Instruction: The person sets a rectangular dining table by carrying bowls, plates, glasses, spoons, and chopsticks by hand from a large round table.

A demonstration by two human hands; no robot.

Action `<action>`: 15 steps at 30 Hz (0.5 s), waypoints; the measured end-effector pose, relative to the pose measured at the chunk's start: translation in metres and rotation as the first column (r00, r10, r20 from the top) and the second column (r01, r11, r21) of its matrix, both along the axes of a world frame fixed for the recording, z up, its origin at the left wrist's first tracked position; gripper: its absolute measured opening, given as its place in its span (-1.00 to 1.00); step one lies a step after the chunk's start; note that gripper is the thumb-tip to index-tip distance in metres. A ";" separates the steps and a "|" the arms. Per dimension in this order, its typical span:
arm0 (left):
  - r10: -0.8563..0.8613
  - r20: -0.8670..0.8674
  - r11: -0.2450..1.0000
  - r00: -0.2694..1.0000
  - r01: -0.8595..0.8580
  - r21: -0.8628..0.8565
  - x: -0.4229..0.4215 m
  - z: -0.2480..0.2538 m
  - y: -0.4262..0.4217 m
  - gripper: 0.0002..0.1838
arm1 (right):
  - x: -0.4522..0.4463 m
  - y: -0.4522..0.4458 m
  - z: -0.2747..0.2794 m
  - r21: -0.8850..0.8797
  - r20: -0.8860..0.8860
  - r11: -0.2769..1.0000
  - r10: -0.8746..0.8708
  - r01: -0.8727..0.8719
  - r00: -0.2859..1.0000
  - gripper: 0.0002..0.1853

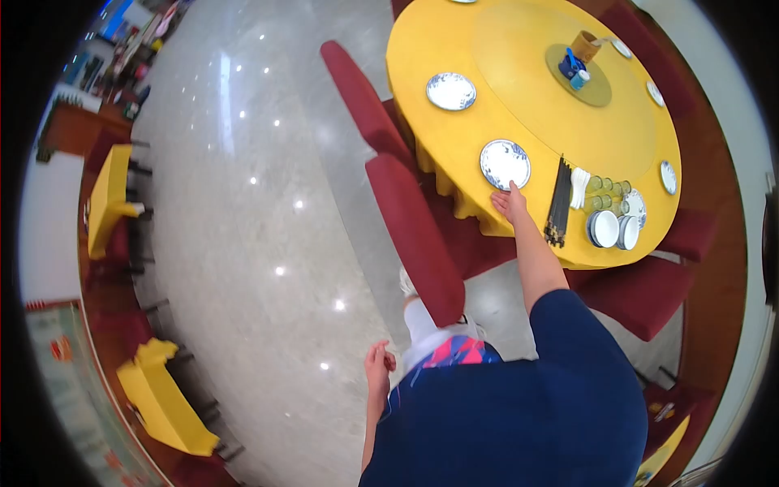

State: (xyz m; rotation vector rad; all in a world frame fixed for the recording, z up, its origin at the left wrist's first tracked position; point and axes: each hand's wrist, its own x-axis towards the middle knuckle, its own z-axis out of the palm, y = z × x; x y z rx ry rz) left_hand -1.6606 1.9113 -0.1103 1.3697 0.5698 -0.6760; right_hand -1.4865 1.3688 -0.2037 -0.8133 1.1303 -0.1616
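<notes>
My right hand (509, 204) reaches to the near edge of a round table, its fingers apart. One fingertip touches the rim of a white plate with a blue pattern (505, 162), which lies flat on the yellow tablecloth (466, 174). Just right of this hand lie a bundle of black chopsticks (558, 203) and a stack of white spoons (578, 187). Beyond them stand several greenish glasses (602, 202) and stacked white bowls (603, 229). Low beside my body hangs my left hand (379, 365), fingers loosely curled, with nothing visible in it.
Red chairs (414, 235) surround the table, one close in front of my legs. More patterned plates (451, 91) lie around the tabletop. A round glass turntable (519, 57) bears a brown container (586, 46) and a blue holder (573, 66). Yellow-covered tables (166, 402) stand across the shiny floor.
</notes>
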 end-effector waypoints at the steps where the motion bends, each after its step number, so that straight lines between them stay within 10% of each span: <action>1: -0.009 -0.042 0.999 0.999 0.008 -0.043 0.018 0.000 0.008 -0.75 | 0.004 0.002 0.002 -0.043 -0.040 0.998 -0.042 0.040 0.998 -0.28; 15: -0.145 -0.048 0.989 0.988 0.146 0.020 0.239 0.027 0.035 -0.75 | 0.036 0.028 0.020 -0.012 0.068 0.981 -0.194 0.195 0.979 -0.65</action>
